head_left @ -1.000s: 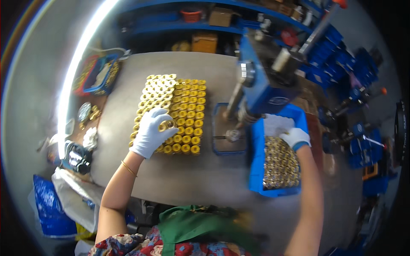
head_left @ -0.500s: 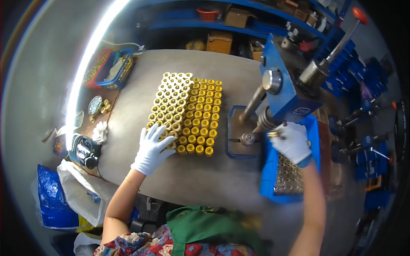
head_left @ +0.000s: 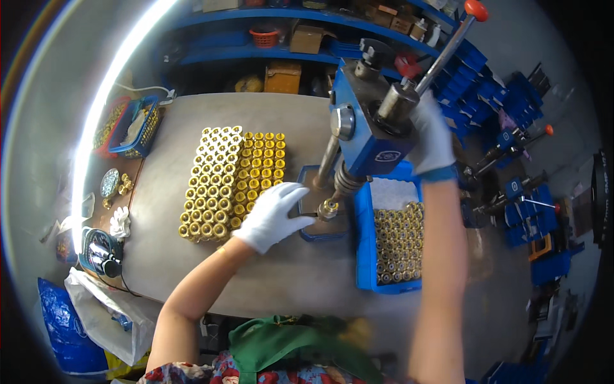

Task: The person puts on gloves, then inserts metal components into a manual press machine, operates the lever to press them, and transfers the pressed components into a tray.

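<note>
My left hand (head_left: 272, 219), in a white glove, is beside the base of a blue hand-lever press (head_left: 368, 118). Its fingers and thumb are apart, with nothing visible between them. Just past the thumb, a small brass fitting (head_left: 329, 208) sits on the press's round holder, under the spindle. My right hand (head_left: 433, 142), also gloved, is raised at the press's right side, below the red-knobbed lever (head_left: 444, 51). It is smeared by motion and its fingers are hidden behind the press head. Rows of brass fittings (head_left: 206, 192) stand in a block left of my left hand.
A blue bin (head_left: 366, 262) holding many brass fittings stands right of the press. At the table's left are a blue basket (head_left: 150, 131), a white crumpled glove (head_left: 119, 223) and a dark device (head_left: 101, 253). Blue shelves (head_left: 307, 54) run along the back.
My left hand has moved right from the brass rows to the press base. My right hand has risen from above the bin to beside the press head. A fitting now sits on the holder.
</note>
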The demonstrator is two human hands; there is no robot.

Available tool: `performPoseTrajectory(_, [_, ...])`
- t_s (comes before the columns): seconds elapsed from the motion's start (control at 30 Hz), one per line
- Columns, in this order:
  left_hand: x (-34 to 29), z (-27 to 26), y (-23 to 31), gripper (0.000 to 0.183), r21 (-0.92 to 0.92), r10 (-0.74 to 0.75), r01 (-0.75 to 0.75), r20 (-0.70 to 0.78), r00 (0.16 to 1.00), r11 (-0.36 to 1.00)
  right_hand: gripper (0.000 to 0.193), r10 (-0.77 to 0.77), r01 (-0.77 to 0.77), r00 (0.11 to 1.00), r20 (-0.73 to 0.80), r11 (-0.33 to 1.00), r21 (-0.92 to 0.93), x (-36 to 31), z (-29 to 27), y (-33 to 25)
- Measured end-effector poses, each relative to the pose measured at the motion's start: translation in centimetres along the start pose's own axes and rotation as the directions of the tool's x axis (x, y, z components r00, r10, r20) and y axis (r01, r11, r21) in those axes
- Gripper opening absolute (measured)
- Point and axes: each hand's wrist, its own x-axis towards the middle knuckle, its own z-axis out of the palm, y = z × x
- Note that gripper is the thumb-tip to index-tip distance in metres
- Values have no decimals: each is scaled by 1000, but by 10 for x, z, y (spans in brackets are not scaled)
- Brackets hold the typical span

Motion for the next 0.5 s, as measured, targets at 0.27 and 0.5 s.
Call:
performPoseTrajectory(0.27, [38,77,-2,40,-162,-69,94,152,986,982,45,-205,221,692,692,973,67,-152,-51,-157])
performPoseTrajectory(0.5, [32,86,-17,39,-138,-30,47,127,991,989,66,121,-98,992,-46,472,-876,-182,-57,-2])
